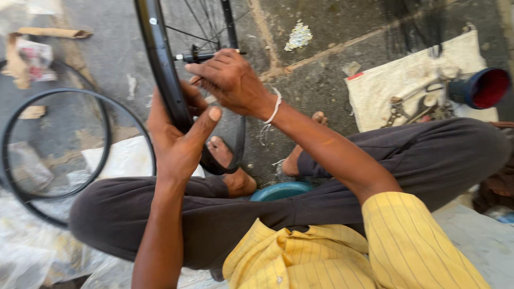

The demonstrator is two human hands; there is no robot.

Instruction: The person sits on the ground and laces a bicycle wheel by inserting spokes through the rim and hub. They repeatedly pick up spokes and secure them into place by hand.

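Centre of frame: left hand [176, 139] grips the wheel [160, 64] rim; right hand [230, 80] pinches near the axle [195, 55]. Risk: fingers could catch between spokes if the wheel turns.

Loose black tyres [32, 160] lie on concrete at left. White cloth [407, 80] at right carries metal tools [415, 107]; blue-and-red cup [479, 88] beside it. Teal bowl [281, 191] below legs. Torn cardboard [21, 59] top left.
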